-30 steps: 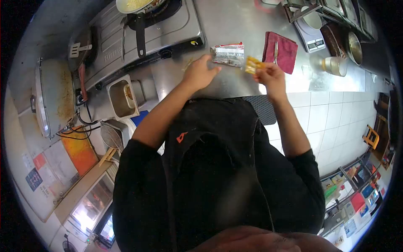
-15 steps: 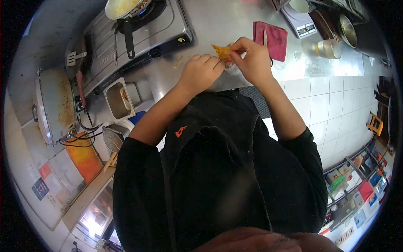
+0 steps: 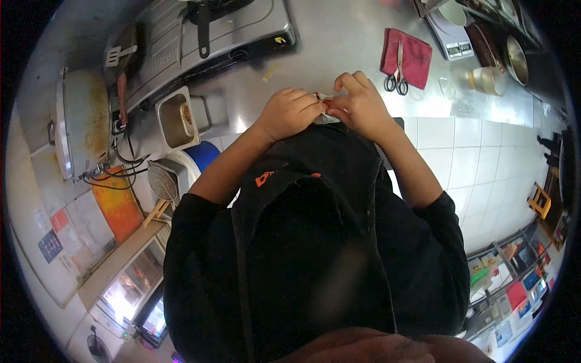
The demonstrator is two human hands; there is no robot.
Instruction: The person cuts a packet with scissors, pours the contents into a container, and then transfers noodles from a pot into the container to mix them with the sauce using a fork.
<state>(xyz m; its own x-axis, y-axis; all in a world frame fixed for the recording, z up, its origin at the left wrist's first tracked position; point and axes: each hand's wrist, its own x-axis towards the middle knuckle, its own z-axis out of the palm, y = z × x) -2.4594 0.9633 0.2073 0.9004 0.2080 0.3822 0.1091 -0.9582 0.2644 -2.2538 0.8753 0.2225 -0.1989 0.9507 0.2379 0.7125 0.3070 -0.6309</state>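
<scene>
My left hand (image 3: pixel 292 113) is closed with its fingers curled round a small crumpled plastic packet (image 3: pixel 324 98), whitish with reddish parts. On the packet's other side is my right hand (image 3: pixel 362 106), its thumb and a finger pinching at the packet and its upper fingers bent and raised. Both hands are close together in front of the black apron (image 3: pixel 315 151), at the near edge of the steel counter. Most of the packet is hidden behind the fingers, so its contents cannot be made out.
Black-handled scissors (image 3: pixel 397 78) lie on a folded red cloth (image 3: pixel 419 63). A gas stove (image 3: pixel 236 54) with a pan handle (image 3: pixel 204 36) is at upper left, a steel container (image 3: pixel 169 130) below it. A digital scale (image 3: pixel 455 45) and jar (image 3: pixel 489 81) stand right. A yellowish strip (image 3: pixel 270 72) lies on the counter.
My hands have drawn nearer my body with the packet. The orange-yellow piece that showed between my right fingers is out of sight. The view has shifted, and the scissors are now uncovered.
</scene>
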